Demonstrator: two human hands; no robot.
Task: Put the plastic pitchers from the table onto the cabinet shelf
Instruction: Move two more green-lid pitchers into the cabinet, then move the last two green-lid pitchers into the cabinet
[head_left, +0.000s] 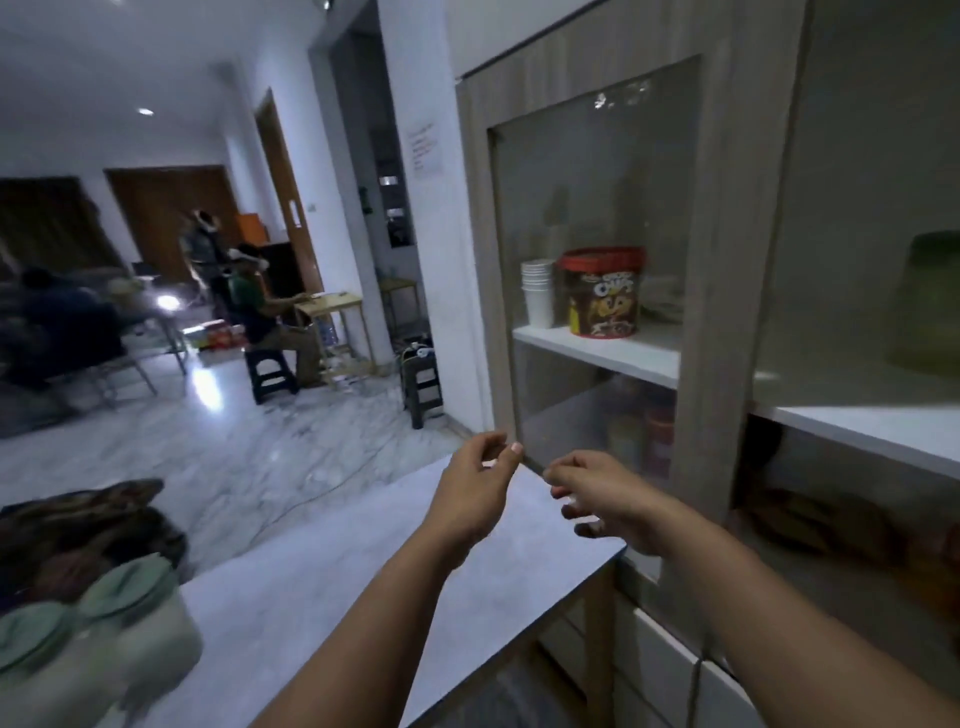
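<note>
Two white plastic pitchers with pale green lids (130, 608) stand blurred at the left end of the grey table (332, 571). A green pitcher (930, 301) stands on the white cabinet shelf (872, 426) at the far right. My left hand (475, 491) and my right hand (605, 499) hover above the table's far end, close to the lower edge of the open glass cabinet door (597, 260). Both hands hold nothing, with fingers loosely curled and apart.
Behind the glass door a shelf carries stacked white cups (537, 291) and a red-lidded snack bucket (602, 291). A patterned bag (88, 525) lies behind the pitchers. People sit at small tables across the marble floor, far left. Dark stools (423, 384) stand near the wall.
</note>
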